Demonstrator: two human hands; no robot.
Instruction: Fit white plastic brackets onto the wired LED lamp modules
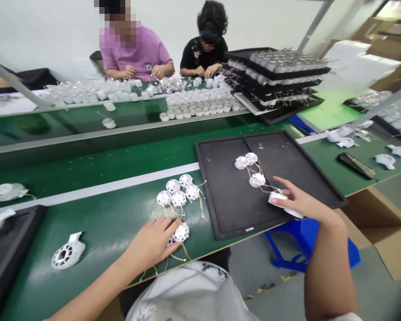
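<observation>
My left hand [153,240] rests low over the green bench, its thumb and fingers closed around a small white round wired part [181,232]. A second such part is mostly hidden under the fingers. Just beyond lies a cluster of several matching spoked round parts [178,199], with thin yellow and white wires trailing off. Above the near right of a black tray [227,205], my right hand [296,200] grips a white round part [276,199] between thumb and fingers, index finger stretched out. Another white piece shows beneath that hand. Three wired round parts [257,179] sit in the tray.
A white spoked housing with a tab [68,254] lies at left, beside another black tray [23,240]. Across the green conveyor [137,154], two people work near many white parts and stacked trays [277,80]. A blue stool [300,240] and cardboard box [384,227] stand below right.
</observation>
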